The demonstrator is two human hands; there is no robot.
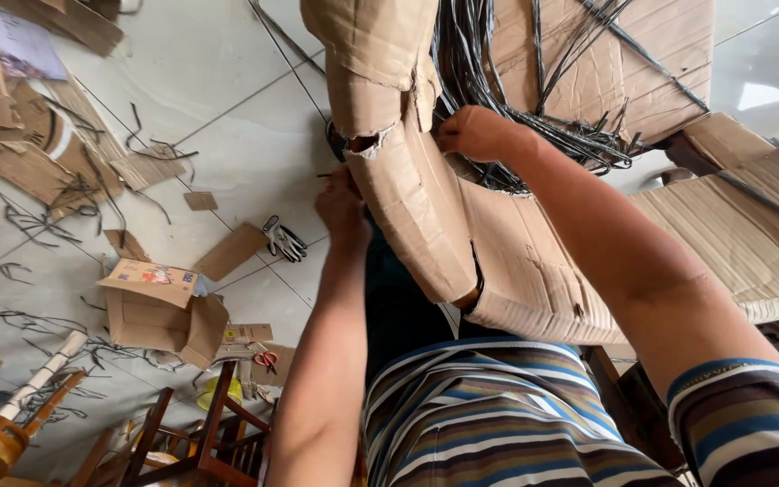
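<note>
Head view: both hands, left hand (340, 206) and right hand (475, 133), grasp upright cardboard-wrapped frame (416, 207).

Fingertips of the left hand (340, 206) vanish behind the torn cardboard wrapping (426, 216), and those of the right hand (472, 132) sink among the dark strands (498, 81), so neither grip can be judged. The cardboard runs off the top edge. The wooden chair frame (196, 442) is cropped at the bottom.
</note>
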